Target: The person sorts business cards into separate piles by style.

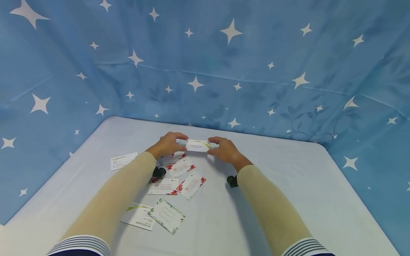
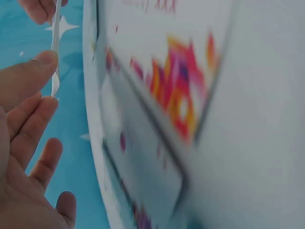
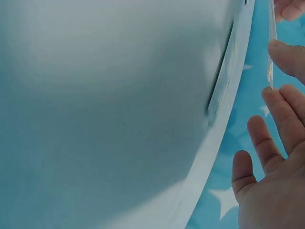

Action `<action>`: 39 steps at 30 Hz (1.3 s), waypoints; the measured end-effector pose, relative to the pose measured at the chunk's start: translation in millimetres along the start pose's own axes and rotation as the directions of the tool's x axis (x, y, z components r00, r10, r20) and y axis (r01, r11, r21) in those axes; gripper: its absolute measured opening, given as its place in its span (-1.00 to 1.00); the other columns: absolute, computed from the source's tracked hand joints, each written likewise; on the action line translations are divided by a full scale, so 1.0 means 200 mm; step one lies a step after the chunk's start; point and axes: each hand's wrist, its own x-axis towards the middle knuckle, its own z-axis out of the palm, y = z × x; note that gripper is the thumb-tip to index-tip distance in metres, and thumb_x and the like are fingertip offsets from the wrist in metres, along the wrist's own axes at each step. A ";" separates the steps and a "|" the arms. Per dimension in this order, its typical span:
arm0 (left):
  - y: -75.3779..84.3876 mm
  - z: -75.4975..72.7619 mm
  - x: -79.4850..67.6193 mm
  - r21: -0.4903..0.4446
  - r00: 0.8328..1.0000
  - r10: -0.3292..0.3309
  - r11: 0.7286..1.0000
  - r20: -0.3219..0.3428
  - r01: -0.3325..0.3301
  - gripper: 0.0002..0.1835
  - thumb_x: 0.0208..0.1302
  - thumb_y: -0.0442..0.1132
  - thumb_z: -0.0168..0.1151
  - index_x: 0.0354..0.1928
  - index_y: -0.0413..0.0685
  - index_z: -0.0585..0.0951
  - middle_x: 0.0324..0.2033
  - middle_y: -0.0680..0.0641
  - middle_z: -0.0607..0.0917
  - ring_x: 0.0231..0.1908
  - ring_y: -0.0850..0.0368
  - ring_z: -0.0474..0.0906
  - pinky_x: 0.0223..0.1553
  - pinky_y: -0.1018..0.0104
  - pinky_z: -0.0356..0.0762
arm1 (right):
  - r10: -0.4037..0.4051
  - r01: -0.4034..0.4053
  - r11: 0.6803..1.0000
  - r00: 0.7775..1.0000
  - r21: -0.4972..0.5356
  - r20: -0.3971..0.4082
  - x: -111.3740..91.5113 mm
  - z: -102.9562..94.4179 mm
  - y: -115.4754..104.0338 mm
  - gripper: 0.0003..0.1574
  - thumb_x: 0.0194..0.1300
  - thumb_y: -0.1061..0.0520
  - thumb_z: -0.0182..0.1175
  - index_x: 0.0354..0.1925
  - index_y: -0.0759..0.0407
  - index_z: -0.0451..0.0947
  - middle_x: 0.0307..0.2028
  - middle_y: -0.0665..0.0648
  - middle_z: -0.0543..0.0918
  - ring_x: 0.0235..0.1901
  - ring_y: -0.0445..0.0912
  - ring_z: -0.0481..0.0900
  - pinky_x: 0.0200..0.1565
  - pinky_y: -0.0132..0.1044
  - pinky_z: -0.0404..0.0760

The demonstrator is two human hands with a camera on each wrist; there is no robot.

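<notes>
Near the far side of the table, both hands hold a white business card [image 1: 196,146] with a yellow-green curved stripe, raised off the tabletop. My left hand [image 1: 168,144] pinches its left end between thumb and fingertips. At the opposite end, the thumb and fingers of my right hand [image 1: 225,150] pinch it the same way. Both wrist views show the card edge-on as a thin white strip [image 2: 55,38], with the lower fingers spread loosely below. Just left of the hands lie white cards with red flower corners, the nearest one [image 1: 180,167] close below the left hand.
More flowered cards [image 1: 163,186] and a tilted one [image 1: 191,185] lie on the white tabletop [image 1: 211,220]. Nearer stand out a leaf-bordered card [image 1: 167,216] and a green-striped card [image 1: 138,217], overlapping. A plain white card [image 1: 122,161] lies farther left. A blue star-patterned curtain [image 1: 205,53] hangs behind.
</notes>
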 end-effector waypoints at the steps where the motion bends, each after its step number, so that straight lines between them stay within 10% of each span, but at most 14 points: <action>1: 0.01 0.01 0.01 0.013 1.000 0.004 1.000 -0.001 -0.004 -0.47 0.29 -0.07 0.39 0.30 0.16 0.55 0.29 0.00 0.53 0.34 -0.16 0.24 0.25 -0.22 0.17 | 0.008 -0.008 1.000 1.000 0.000 -0.002 0.00 -0.01 0.01 -0.27 0.32 -0.05 0.33 0.42 -0.12 0.41 0.40 0.10 0.38 0.37 0.11 0.27 0.31 0.14 0.26; 15: 0.10 0.17 0.11 0.138 0.999 0.022 0.990 0.040 -0.027 -0.48 0.36 -0.08 0.31 0.34 0.13 0.53 0.31 -0.11 0.47 0.35 -0.18 0.21 0.27 -0.17 0.08 | 0.057 -0.057 0.998 0.998 -0.001 -0.007 -0.03 -0.03 0.13 -0.25 0.36 0.04 0.26 0.46 0.00 0.34 0.43 0.17 0.33 0.43 0.14 0.20 0.36 0.14 0.17; 39: 0.15 0.21 0.14 0.187 0.999 -0.027 0.982 0.038 0.019 -0.50 0.38 -0.12 0.28 0.35 0.13 0.52 0.29 -0.08 0.48 0.26 -0.10 0.24 0.21 -0.11 0.12 | 0.079 -0.081 0.993 0.996 -0.082 -0.028 0.01 0.01 0.16 -0.26 0.38 0.06 0.21 0.47 0.04 0.31 0.44 0.19 0.32 0.45 0.15 0.16 0.39 0.10 0.10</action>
